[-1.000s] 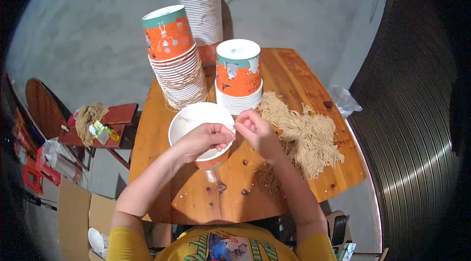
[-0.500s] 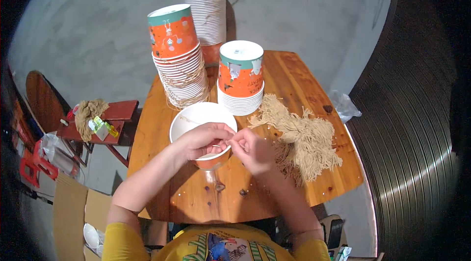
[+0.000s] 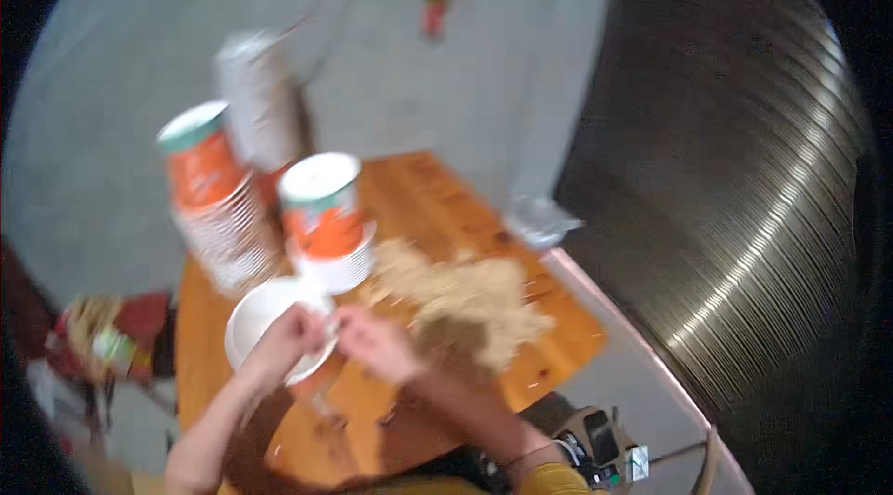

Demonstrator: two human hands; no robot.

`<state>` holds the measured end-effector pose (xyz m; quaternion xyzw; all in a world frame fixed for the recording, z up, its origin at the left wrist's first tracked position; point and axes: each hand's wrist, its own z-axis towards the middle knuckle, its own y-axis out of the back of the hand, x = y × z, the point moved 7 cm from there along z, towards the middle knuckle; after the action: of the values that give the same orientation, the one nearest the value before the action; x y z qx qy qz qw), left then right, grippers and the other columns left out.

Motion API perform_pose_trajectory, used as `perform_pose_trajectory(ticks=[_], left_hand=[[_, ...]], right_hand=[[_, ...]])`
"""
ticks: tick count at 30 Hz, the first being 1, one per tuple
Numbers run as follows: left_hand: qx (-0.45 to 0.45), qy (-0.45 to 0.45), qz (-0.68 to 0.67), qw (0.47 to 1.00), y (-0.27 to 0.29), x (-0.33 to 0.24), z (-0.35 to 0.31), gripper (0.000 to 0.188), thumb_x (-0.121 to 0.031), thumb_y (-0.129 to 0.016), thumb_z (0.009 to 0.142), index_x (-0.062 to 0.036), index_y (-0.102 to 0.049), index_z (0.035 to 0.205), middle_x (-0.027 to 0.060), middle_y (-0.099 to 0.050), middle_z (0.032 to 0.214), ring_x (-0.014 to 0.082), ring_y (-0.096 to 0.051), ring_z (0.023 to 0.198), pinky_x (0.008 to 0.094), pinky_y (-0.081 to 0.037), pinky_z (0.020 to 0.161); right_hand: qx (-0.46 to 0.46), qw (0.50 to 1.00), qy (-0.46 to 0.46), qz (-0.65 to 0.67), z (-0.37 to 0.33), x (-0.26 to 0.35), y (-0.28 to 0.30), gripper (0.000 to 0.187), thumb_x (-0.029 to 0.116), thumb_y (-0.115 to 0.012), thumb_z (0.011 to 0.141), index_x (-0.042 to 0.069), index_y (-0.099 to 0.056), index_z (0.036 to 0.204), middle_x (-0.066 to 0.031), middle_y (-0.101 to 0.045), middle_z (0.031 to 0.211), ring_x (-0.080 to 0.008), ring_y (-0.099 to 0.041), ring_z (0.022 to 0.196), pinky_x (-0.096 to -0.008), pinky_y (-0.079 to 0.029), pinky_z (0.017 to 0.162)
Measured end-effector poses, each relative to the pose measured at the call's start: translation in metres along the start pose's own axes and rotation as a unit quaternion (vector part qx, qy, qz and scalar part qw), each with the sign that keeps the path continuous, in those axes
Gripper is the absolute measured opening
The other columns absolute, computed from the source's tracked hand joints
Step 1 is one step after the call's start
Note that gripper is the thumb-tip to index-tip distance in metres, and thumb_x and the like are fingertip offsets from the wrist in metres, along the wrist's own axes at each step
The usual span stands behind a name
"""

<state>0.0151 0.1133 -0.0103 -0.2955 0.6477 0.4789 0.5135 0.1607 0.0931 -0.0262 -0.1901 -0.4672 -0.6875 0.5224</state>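
Note:
Motion smears much of this view. An orange-and-white paper bucket (image 3: 251,314) stands with its mouth up near the table's left side. Over its right rim my left hand (image 3: 293,339) is closed, fingertips drawn together. My right hand (image 3: 377,344) is also closed in a pinch, just right of the rim and close to the left fingertips. Whatever lies between the fingers is too small and blurred to name. A heap of tan cord pieces (image 3: 484,295) lies right of the bucket, beyond my right hand.
Upturned stacks of orange-and-green paper buckets stand behind: a short stack (image 3: 326,216), a tilted cord-draped stack (image 3: 219,207) and a tall white stack (image 3: 256,100). The wooden table (image 3: 409,193) has a ribbed metal shutter (image 3: 726,169) to its right. A red bench (image 3: 149,332) stands left.
The view has swung to the right, so table, buckets and cord heap appear further left and lower. My hands remain close together by the bucket's rim, fingers still pinched.

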Motion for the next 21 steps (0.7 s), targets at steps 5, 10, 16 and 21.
perform_pose_trajectory(ticks=[5,10,16,21], left_hand=[[-0.046,-0.091,0.08,0.992,0.003,-0.012,-0.017,0.019,-0.002,-0.063,0.081,-0.0053,-0.045,0.085,0.0012,-0.052,0.069,0.0091,-0.051,0.062,0.0254,-0.044,0.054],[-0.098,-0.148,0.222,0.959,-0.006,-0.034,-0.026,0.018,0.002,-0.062,0.076,-0.001,-0.046,0.083,0.0142,-0.057,0.071,0.0263,-0.059,0.064,0.0356,-0.047,0.059],[-0.156,-0.3,0.295,0.894,-0.011,-0.06,-0.047,0.018,0.002,-0.063,0.076,-0.0009,-0.048,0.084,0.0187,-0.054,0.075,0.0365,-0.057,0.069,0.041,-0.045,0.06],[-0.132,-0.242,0.215,0.937,0.0,-0.038,-0.042,0.016,0.0,-0.063,0.078,-0.0011,-0.048,0.084,0.0179,-0.054,0.075,0.0335,-0.058,0.068,0.0396,-0.046,0.061]], right_hand=[[0.069,0.997,0.005,0.023,0.004,0.033,-0.001,0.02,0.025,-0.056,0.092,0.01,-0.057,0.104,-0.0063,-0.057,0.067,-0.0184,-0.058,0.057,-0.033,-0.047,0.054],[0.079,0.995,0.029,-0.047,0.007,0.019,0.0,0.019,0.024,-0.056,0.092,0.008,-0.059,0.102,-0.0117,-0.064,0.078,-0.0263,-0.063,0.068,-0.0353,-0.049,0.062],[0.13,0.99,-0.022,-0.051,0.014,0.016,-0.003,0.016,0.021,-0.055,0.092,0.008,-0.059,0.101,-0.0063,-0.06,0.072,-0.015,-0.058,0.065,-0.0298,-0.047,0.061],[0.139,0.986,-0.082,0.042,0.009,0.003,-0.02,0.015,0.02,-0.058,0.09,0.008,-0.059,0.1,0.0012,-0.055,0.071,-0.0062,-0.049,0.067,-0.0241,-0.043,0.061]])
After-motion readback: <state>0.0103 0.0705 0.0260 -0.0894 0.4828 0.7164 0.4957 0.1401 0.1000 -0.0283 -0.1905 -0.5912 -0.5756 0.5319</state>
